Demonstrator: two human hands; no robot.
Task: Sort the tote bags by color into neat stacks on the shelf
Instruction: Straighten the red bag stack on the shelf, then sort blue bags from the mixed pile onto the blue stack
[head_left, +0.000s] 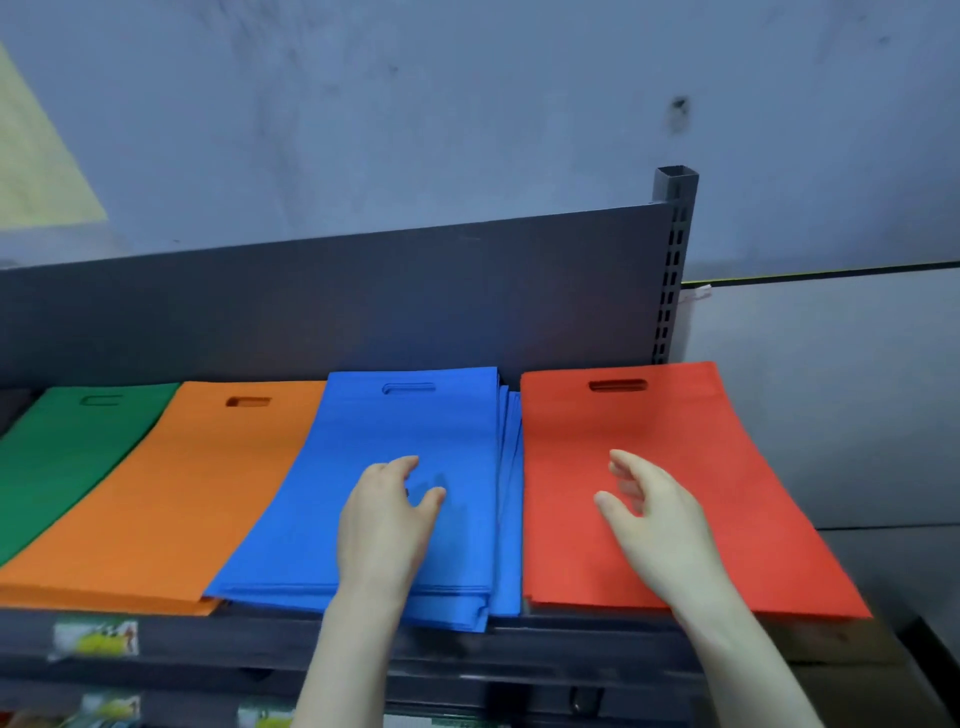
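Along the shelf (571, 642) lie the green stack (67, 457), orange stack (171, 493), blue stack (405, 426) and red stack (691, 447). The left hand (384, 525) over blue and the right hand (660, 525) over red grip nothing, fingers (623, 462) loosely spread. The bags look light, limp and slidey, probably best squared by their edges.

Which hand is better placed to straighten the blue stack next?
Left, probably: the left hand lies over the blue stack, whose right edge is splayed, while the right hand is over the red stack.

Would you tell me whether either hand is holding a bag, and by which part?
Nothing is held: left hand loosely curled over the stack of flat blue fabric tote bags, right hand over the red stack.
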